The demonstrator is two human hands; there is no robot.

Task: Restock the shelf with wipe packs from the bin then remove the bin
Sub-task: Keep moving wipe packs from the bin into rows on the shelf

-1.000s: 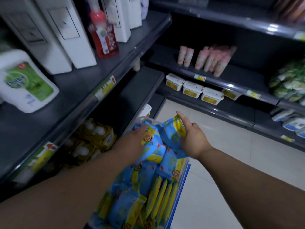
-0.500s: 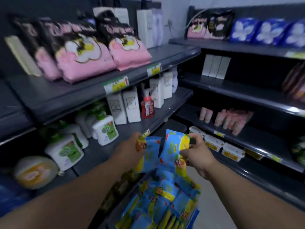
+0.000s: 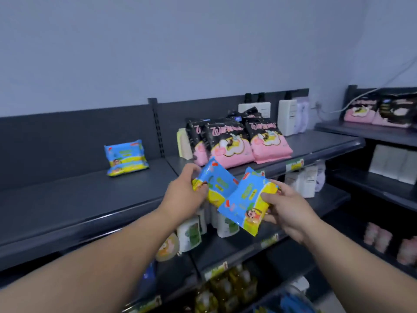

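Two blue-and-yellow wipe packs are up in front of the top shelf [image 3: 79, 199], one in each hand. The left hand [image 3: 184, 196] grasps the left wipe pack [image 3: 220, 181] by its lower left end, with its fingers [image 3: 195, 169] curled over the edge, and the pack tilts up toward 1 o'clock. The right hand [image 3: 291, 208] grasps the right wipe pack [image 3: 243, 199] from its 3 o'clock side, thumb on the printed face and the other fingers [image 3: 278, 185] wrapped behind. This pack's upper corner overlaps the left one from the camera's angle; whether they touch is unclear.

At 10 o'clock from the hands, well apart from them, two more shelved wipe packs [image 3: 125, 157] sit on the top shelf, one upright against the back panel and one lying flat just in front of it. At 12 o'clock from the hands stand pink-and-black pouches [image 3: 248, 141] in a row on the same shelf level, with white boxes [image 3: 287, 116] behind them toward 1 o'clock. Under the hands, at 6 o'clock, a lower shelf carries white bottles with green labels [image 3: 189, 236], and yellow bottles [image 3: 225, 290] stand lower still.
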